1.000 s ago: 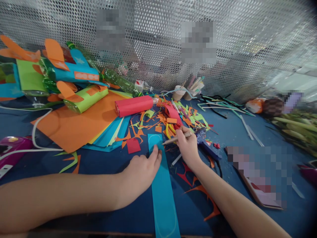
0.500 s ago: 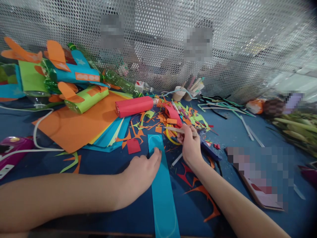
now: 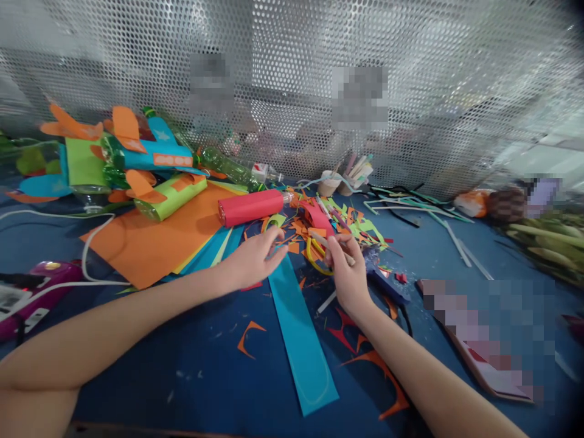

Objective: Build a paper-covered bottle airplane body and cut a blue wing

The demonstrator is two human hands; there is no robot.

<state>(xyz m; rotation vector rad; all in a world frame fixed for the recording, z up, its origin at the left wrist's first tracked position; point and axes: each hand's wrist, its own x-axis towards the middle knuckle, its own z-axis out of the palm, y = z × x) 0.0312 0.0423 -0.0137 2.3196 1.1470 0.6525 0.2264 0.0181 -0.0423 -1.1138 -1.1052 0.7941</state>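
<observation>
A long blue paper strip (image 3: 298, 328) lies on the dark blue table (image 3: 191, 377), running from the middle toward the near edge. My left hand (image 3: 253, 258) hovers over the strip's far end with its fingers spread, holding nothing. Just to the right, my right hand (image 3: 345, 267) is closed around a pencil (image 3: 329, 244), whose tip points left and away. Yellow-handled scissors (image 3: 316, 250) lie beside the right hand among paper scraps (image 3: 337, 222).
Orange and blue paper sheets (image 3: 150, 237), a red paper roll (image 3: 250, 207) and paper-covered bottle aeroplanes (image 3: 137, 161) fill the left. A purple tool (image 3: 34, 292) with a white cord sits far left. Cups of sticks (image 3: 340, 179) stand by the perforated metal wall. Green stalks (image 3: 547, 237) lie right.
My left hand has lifted off the blue strip and moved forward, fingers spreading. The strip has turned to lie slanted. The right hand with the pencil has stayed close by.
</observation>
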